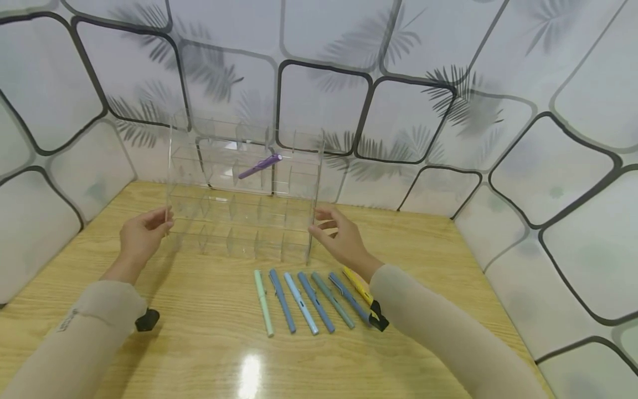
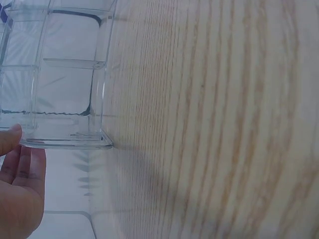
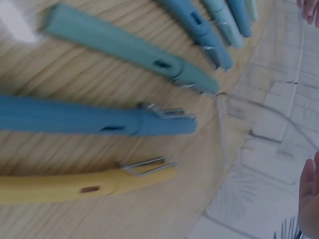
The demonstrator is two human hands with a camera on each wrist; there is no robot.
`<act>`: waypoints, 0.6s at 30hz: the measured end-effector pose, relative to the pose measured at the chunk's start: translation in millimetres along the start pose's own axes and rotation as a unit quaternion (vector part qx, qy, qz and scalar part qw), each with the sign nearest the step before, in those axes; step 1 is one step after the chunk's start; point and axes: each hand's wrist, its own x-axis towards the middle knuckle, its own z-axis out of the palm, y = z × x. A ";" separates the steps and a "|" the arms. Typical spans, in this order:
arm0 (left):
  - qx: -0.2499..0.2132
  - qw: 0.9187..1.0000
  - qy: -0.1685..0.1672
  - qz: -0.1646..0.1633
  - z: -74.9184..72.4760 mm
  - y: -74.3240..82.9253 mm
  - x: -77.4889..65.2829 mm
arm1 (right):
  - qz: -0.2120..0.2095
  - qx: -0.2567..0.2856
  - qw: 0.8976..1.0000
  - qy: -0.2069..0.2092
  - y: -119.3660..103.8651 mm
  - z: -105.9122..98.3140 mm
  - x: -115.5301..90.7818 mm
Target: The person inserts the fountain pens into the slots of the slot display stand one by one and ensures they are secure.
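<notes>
A clear acrylic pen rack (image 1: 244,224) with tiers of small compartments stands at the back of the wooden table. My left hand (image 1: 142,235) pinches the rack's left side panel (image 2: 70,144), with the thumb on its inner face and the fingers outside, as the left wrist view shows. At the opposite side panel, the right hand (image 1: 344,238) has its thumb and fingertips at the edge, bent around it. A purple pen (image 1: 260,166) lies slantwise in an upper tier. In the right wrist view, only part of the right hand (image 3: 310,204) shows, at the border.
Capped pens lie in a row before the rack: a pale green pen (image 1: 263,302), several blue ones, a grey-green pen (image 1: 333,299) and a yellow pen (image 3: 99,185) under the right forearm. A patterned white backdrop (image 1: 324,105) encloses the table (image 1: 199,343) behind and at the sides.
</notes>
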 end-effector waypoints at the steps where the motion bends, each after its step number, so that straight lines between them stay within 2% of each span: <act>1: 0.003 1.000 0.000 0.001 0.1 -0.1 0.1 | 0.000 -0.005 1.000 -0.003 3.6 -2.0 -2.6; 12: 0.014 1.000 -0.003 0.001 0.8 -1.2 0.8 | 0.014 -0.040 0.999 -0.013 34.5 -22.8 -26.5; 18: 0.018 1.000 -0.001 -0.005 0.6 -1.2 1.0 | 0.035 -0.068 0.997 -0.029 50.5 -31.6 -41.8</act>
